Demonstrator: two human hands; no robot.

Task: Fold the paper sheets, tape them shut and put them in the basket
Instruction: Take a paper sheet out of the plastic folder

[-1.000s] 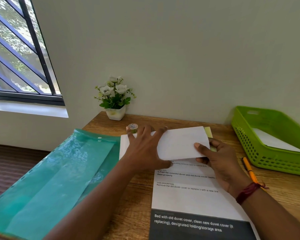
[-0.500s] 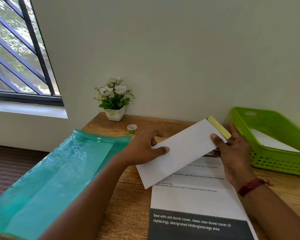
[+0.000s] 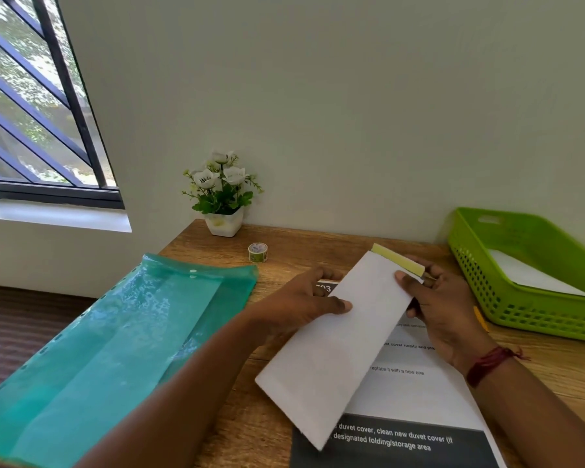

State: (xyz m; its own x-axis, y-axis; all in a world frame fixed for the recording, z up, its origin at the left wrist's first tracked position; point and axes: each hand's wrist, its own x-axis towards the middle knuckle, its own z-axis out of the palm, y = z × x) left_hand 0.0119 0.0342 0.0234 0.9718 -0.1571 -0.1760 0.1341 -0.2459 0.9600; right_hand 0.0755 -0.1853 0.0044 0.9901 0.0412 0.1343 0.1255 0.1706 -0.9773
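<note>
Two hands pinch the folded sheet (image 3: pixel 335 349) near the basket (image 3: pixel 527 319): left hand (image 3: pixel 298 302) on its long edge, right hand (image 3: pixel 443 309) at the yellow-tipped end. It looks light and floppy, best gripped by its edges.

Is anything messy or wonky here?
Nothing is spilled or torn. The teal plastic folder hangs off the left edge of the desk, and the left hand and right hand hold the folded paper slanted.

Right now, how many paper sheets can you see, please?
3: a folded sheet gripped by the left hand and right hand, a printed sheet on the desk, a white sheet in the green basket. Others may be hidden.
</note>
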